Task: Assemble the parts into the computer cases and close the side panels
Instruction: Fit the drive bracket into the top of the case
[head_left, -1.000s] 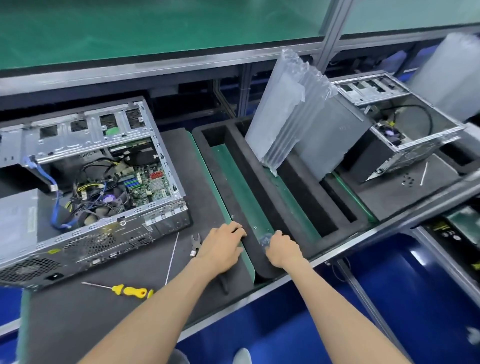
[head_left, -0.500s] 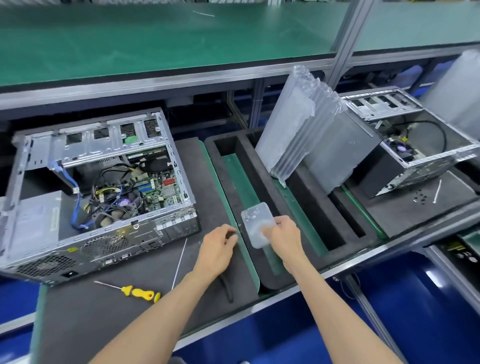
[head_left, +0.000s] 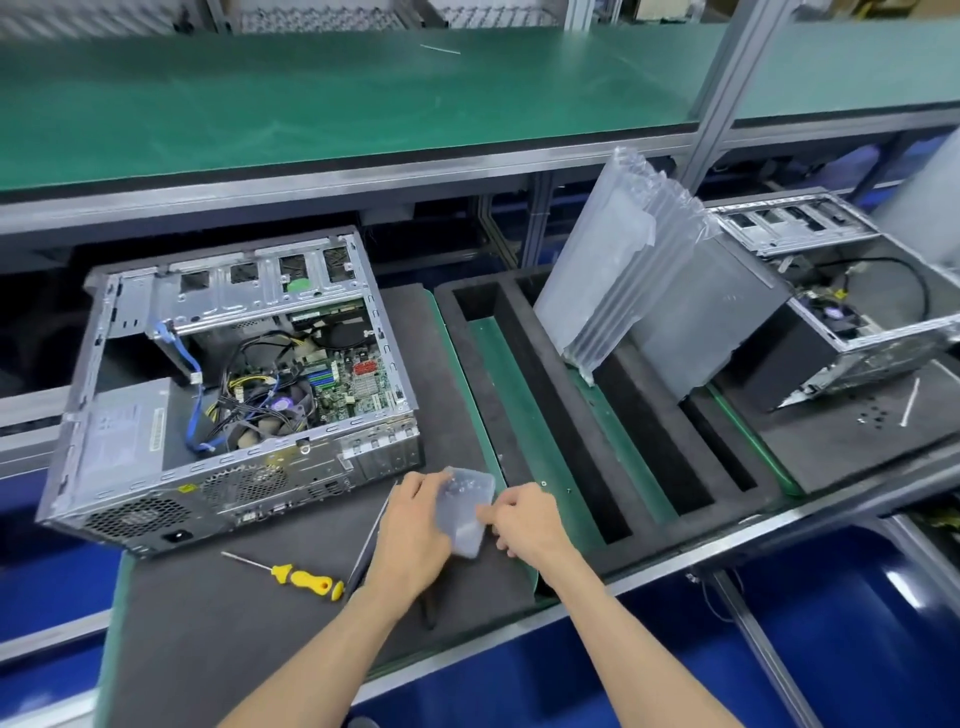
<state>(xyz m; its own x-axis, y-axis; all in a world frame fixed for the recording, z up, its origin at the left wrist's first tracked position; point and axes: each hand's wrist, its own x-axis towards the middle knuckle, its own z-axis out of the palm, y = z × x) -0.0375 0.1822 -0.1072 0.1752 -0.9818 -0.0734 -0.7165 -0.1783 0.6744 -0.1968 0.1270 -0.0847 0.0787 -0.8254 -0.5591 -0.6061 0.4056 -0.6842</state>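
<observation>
Both hands are holding a small clear plastic bag (head_left: 464, 512) just above the dark grey foam-covered tabletop (head_left: 249, 618). The left hand (head_left: 415, 530) is gripping the bag's left edge with curled fingers, and the right hand (head_left: 524, 519) is pinching its right edge; small pieces are showing through the plastic near the top, too small to identify. Just beyond the hands, the open silver metal computer case (head_left: 228, 395) is lying on its side with the green motherboard, cables and grey power supply showing. A yellow-handled screwdriver (head_left: 291, 571) is lying on the foam near the left forearm. To the right, a black foam tray with long slots (head_left: 582, 415) is carrying clear air-cushion packaging sleeves (head_left: 608, 275) leaning against a grey metal side panel (head_left: 696, 322). A second open silver computer case (head_left: 852, 312) is sitting tilted at the far right.
</observation>
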